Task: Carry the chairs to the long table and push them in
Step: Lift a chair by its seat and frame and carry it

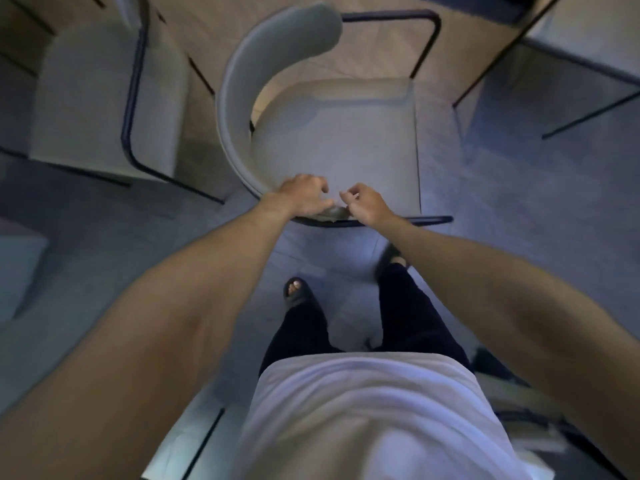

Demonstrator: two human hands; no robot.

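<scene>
Directly ahead on the grey floor (485,202), a pale grey padded chair (332,140) with a curved backrest and black tube frame is seen (no long bench can be made out for certain). The backrest's near end is gripped by the left hand (301,197), fingers curled over it. The right hand (369,206) is curled just beside it, but whether anything is held cannot be told. A second pale padded chair (104,98) is seen to the left. Carrying and pushing in are judged still to be done.

Dim grey-blue floor (519,188), seemingly a beige rug (207,26) further off
</scene>
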